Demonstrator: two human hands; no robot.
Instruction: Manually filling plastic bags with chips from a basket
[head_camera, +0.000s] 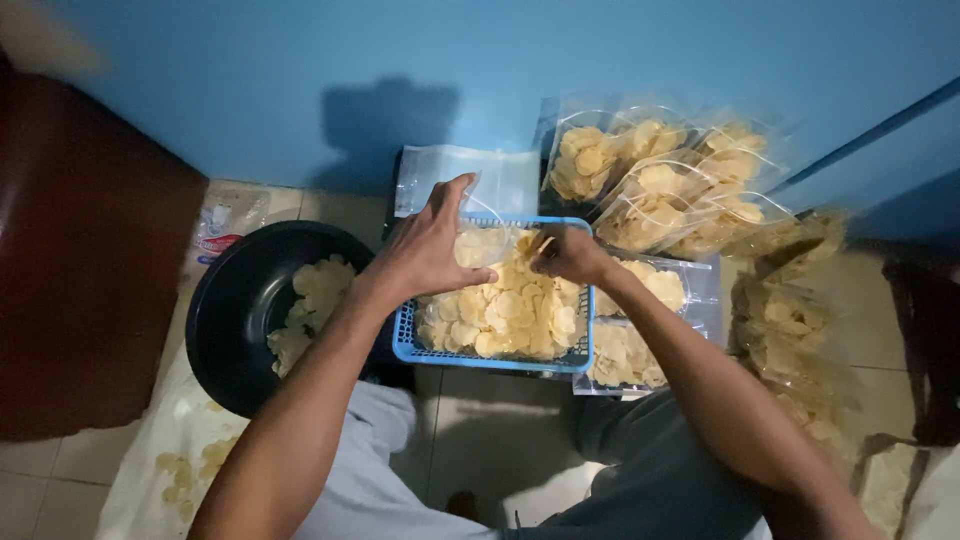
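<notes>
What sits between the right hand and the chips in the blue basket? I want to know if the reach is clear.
Nothing visible does: the right hand is already down on the chips inside the blue basket.
</notes>
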